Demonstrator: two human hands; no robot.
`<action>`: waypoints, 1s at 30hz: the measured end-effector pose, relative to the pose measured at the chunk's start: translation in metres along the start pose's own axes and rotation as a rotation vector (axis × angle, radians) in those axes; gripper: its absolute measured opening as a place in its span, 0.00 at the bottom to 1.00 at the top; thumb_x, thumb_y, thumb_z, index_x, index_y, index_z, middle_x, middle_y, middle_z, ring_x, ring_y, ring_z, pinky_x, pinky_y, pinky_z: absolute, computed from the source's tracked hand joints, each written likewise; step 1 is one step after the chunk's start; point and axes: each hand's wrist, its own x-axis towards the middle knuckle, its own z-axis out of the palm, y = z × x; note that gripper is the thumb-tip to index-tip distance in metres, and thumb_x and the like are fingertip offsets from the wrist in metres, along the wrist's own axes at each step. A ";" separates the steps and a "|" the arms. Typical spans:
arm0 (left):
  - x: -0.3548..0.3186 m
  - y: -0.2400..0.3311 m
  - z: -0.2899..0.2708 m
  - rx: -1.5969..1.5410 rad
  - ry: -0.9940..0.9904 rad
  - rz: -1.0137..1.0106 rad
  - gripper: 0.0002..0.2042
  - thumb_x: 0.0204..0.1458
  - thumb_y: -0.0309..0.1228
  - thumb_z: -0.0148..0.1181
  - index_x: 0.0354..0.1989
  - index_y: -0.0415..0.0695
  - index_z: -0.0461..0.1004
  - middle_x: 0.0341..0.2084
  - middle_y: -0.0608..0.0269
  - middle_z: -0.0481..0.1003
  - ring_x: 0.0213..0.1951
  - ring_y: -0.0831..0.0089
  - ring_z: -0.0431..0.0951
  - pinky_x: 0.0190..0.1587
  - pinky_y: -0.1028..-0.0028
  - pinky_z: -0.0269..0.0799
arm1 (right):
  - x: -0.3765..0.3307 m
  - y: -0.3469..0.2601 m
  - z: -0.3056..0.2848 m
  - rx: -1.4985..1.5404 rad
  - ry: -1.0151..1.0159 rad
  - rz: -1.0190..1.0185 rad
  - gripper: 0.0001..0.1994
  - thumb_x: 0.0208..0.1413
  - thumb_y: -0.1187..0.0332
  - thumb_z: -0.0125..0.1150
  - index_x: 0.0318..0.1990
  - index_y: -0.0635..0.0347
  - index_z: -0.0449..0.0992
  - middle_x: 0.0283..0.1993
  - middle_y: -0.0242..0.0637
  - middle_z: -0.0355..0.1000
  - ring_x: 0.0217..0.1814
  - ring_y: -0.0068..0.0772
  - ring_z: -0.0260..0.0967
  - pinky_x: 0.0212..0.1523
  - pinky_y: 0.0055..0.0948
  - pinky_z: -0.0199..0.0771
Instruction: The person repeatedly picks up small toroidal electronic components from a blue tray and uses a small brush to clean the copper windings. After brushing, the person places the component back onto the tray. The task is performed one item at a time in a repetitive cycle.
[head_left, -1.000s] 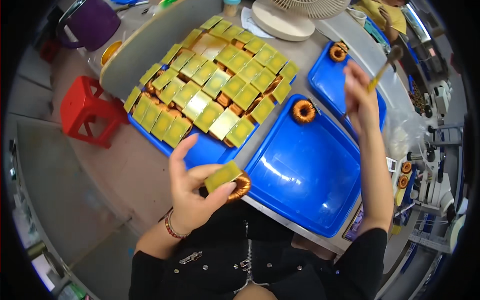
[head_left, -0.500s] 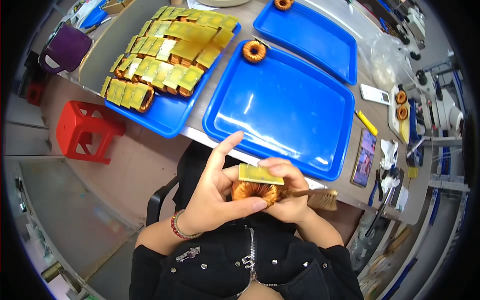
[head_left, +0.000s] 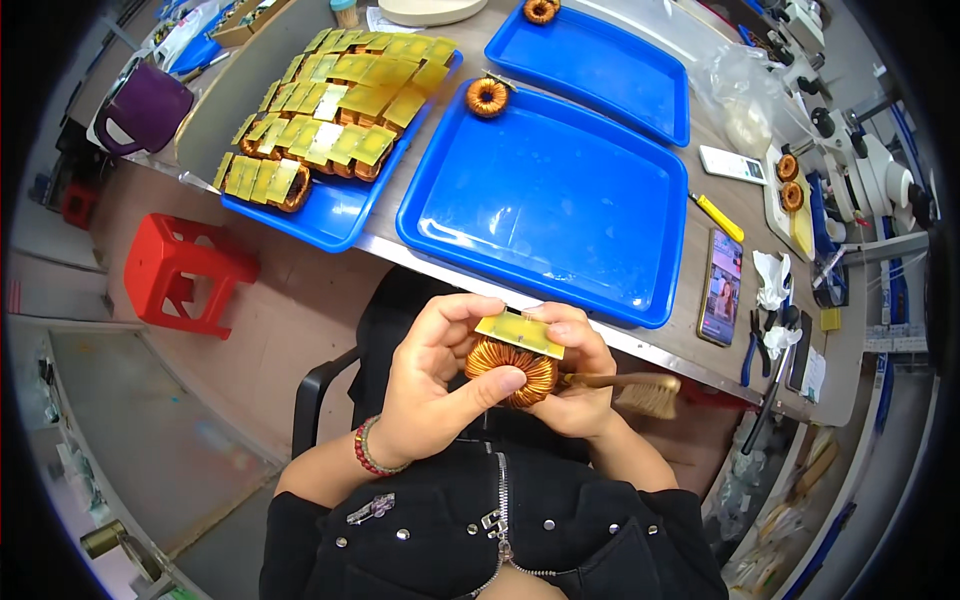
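Observation:
Between my hands, in front of my chest, is a toroidal coil (head_left: 515, 371) wound with copper wire, with a yellow-green circuit board (head_left: 520, 336) on its upper side. My left hand (head_left: 437, 375) is closed on the coil, its thumb lying across the windings. My right hand (head_left: 578, 365) has its fingertips at the board's upper right edge and supports the coil's right side. A small brush (head_left: 648, 396) with a wooden handle sticks out to the right from my right hand, bristles down. The coil's underside and part of the brush handle are hidden by my fingers.
A blue tray (head_left: 420, 238) holds one coil (head_left: 487, 98) at its far left corner. Another blue tray (head_left: 335, 222), at left, carries rows of board-topped coils (head_left: 320, 110). To the right lie a yellow-handled tool (head_left: 718, 217), a phone (head_left: 720, 290) and pliers (head_left: 752, 350). A red stool (head_left: 185, 270) stands left.
My left index finger, raised before, has come down to the board's edge. The coil is tilted so that its outer windings show more. The view has shifted slightly.

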 end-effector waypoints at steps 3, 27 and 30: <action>0.006 0.006 -0.003 0.343 -0.002 0.194 0.27 0.43 0.24 0.65 0.52 0.36 0.61 0.42 0.58 0.67 0.46 0.74 0.69 0.49 0.74 0.67 | 0.001 0.000 0.000 -0.059 0.002 -0.041 0.28 0.38 0.85 0.63 0.51 0.57 0.66 0.54 0.45 0.58 0.50 0.31 0.63 0.38 0.20 0.69; 0.067 0.003 -0.185 1.758 0.919 0.044 0.28 0.43 0.37 0.60 0.56 0.53 0.64 0.59 0.51 0.52 0.58 0.49 0.47 0.58 0.50 0.37 | 0.362 0.213 -0.178 -0.726 0.311 0.161 0.21 0.38 0.66 0.71 0.40 0.59 0.68 0.42 0.41 0.71 0.46 0.36 0.68 0.46 0.31 0.68; 0.068 0.000 -0.186 1.762 0.918 0.158 0.19 0.44 0.33 0.59 0.48 0.56 0.73 0.57 0.54 0.56 0.57 0.51 0.49 0.56 0.52 0.39 | 0.382 0.233 -0.176 -0.907 0.384 0.136 0.23 0.35 0.64 0.72 0.41 0.56 0.68 0.43 0.43 0.69 0.48 0.42 0.66 0.49 0.34 0.65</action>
